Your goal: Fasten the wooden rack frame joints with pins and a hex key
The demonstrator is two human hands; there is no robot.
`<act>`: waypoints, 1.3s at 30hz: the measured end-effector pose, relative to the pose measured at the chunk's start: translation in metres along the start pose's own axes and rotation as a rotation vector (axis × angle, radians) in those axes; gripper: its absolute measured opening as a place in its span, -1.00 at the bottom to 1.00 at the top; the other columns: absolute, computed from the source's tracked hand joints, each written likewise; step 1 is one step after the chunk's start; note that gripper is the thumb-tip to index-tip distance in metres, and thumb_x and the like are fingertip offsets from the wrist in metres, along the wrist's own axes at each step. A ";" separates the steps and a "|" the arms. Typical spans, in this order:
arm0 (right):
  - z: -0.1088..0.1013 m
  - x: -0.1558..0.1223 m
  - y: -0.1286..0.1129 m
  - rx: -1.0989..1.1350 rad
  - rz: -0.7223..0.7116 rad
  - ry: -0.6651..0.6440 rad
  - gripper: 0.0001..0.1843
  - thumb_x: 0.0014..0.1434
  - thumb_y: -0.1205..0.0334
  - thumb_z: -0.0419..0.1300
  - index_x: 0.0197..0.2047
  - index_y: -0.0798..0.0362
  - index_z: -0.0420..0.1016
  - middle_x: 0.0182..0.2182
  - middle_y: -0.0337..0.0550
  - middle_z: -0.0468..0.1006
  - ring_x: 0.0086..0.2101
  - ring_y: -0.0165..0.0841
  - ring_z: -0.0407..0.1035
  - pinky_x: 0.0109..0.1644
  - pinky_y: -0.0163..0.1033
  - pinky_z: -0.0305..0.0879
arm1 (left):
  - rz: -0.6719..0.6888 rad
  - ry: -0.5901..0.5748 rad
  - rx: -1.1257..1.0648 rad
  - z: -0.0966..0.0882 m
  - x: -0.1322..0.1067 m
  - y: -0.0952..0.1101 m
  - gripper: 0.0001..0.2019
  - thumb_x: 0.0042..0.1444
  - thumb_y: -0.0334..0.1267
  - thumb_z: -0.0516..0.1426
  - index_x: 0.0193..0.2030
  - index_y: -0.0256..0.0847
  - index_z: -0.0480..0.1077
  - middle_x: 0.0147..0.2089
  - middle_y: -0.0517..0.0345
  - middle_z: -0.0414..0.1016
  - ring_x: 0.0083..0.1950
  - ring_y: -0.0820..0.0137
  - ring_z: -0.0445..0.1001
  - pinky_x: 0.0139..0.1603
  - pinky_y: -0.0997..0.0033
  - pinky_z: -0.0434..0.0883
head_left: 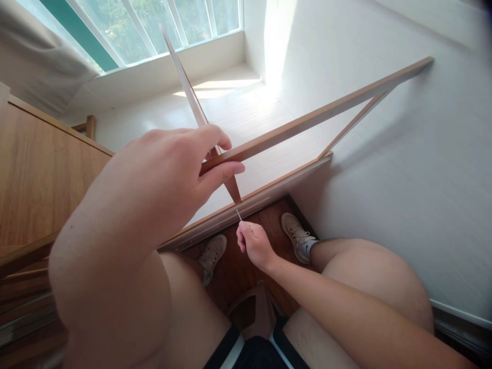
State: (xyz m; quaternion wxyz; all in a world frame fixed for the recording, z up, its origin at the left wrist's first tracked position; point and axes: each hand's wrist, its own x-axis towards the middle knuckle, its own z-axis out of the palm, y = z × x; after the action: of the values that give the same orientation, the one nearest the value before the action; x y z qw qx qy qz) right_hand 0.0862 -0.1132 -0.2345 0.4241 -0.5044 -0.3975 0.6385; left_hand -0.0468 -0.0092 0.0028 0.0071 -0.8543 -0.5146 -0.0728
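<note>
My left hand (180,169) is closed round the near end of a long wooden board (319,115) that runs up to the right against the white wall. A second thin wooden strip (188,87) crosses behind my fingers and slants down to a point. Lower down, my right hand (251,241) is a fist pinching a thin metal tool (239,214), its tip pointing up toward the edge of a white panel (249,148) with a wood rim. I am seated, knees apart, with both shoes on the dark wood floor.
A wooden cabinet side (38,169) stands at the left. A window (154,25) with a white sill and a curtain is at the top. The white wall (403,169) fills the right. My shoes (295,233) rest under the panel.
</note>
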 end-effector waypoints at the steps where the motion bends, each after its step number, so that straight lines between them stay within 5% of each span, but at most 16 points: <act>1: -0.002 0.001 0.000 -0.066 -0.021 0.035 -0.46 0.43 -0.04 -0.05 -0.56 -0.01 0.25 -0.71 -0.31 0.29 -0.63 -0.44 0.18 -0.45 -0.30 0.14 | 0.000 0.000 -0.004 0.000 0.000 0.000 -0.72 0.30 0.12 0.09 -0.13 0.03 0.46 -0.44 0.29 0.42 -0.51 0.42 0.21 -0.36 0.39 0.10; 7: -0.012 0.011 0.000 -0.392 -0.089 0.127 -0.47 0.46 -0.05 -0.11 -0.53 -0.04 0.19 -0.67 -0.28 0.30 -0.58 -0.39 0.20 -0.40 -0.27 0.08 | -0.030 -0.038 -0.012 -0.002 0.001 0.002 -0.65 0.30 0.16 0.01 -0.11 0.03 0.48 -0.42 0.24 0.43 -0.43 0.32 0.33 -0.26 0.31 0.24; 21: -0.016 0.014 -0.004 -0.728 -0.119 0.177 -0.53 0.45 0.06 -0.07 -0.47 -0.02 0.34 -0.59 -0.20 0.38 -0.53 -0.33 0.21 -0.35 -0.21 -0.09 | -0.046 -0.062 -0.038 -0.002 0.001 0.004 -0.66 0.29 0.14 0.02 -0.12 0.03 0.48 -0.41 0.18 0.48 -0.34 0.20 0.43 -0.21 0.23 0.30; 39: -0.016 0.014 -0.007 -0.819 -0.114 0.194 -0.51 0.47 0.07 -0.09 -0.45 -0.01 0.40 -0.57 -0.16 0.43 -0.53 -0.32 0.22 -0.35 -0.20 -0.13 | -0.037 -0.055 0.001 -0.002 0.001 0.003 -0.66 0.30 0.15 0.01 -0.06 0.07 0.48 -0.34 0.18 0.57 -0.34 0.18 0.47 -0.29 0.22 0.30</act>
State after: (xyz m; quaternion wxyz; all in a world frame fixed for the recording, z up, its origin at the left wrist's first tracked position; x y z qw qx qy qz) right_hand 0.1015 -0.0964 -0.2350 0.2589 -0.6660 -0.6039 0.3531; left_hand -0.0435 -0.0100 0.0053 -0.0079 -0.8464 -0.5302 -0.0492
